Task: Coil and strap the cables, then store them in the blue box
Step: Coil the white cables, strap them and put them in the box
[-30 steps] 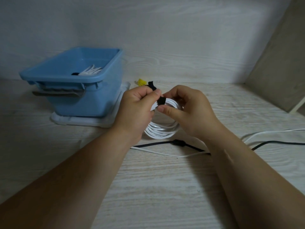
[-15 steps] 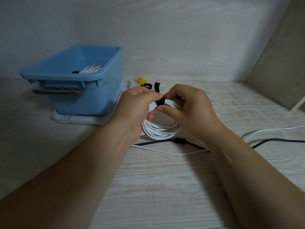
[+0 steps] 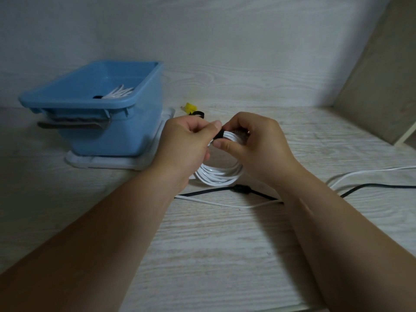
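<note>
A coiled white cable (image 3: 219,175) hangs between both hands just above the wooden surface. A black strap (image 3: 218,135) wraps the top of the coil. My left hand (image 3: 184,145) pinches the strap's end with thumb and fingers. My right hand (image 3: 254,145) grips the top of the coil, thumb pressed against the strap. The blue box (image 3: 108,129) stands at the back left on its white lid (image 3: 108,162); another strapped white coil (image 3: 118,94) lies inside it.
Loose black cable (image 3: 242,189) and white cable (image 3: 225,202) lie on the surface under my hands and run off to the right. A yellow piece (image 3: 190,107) and a black strap (image 3: 198,114) lie by the back wall. A panel stands at right.
The strap's free tail, sticking up before, has been pulled down flat around the coil. Both hands shifted slightly lower and closer together.
</note>
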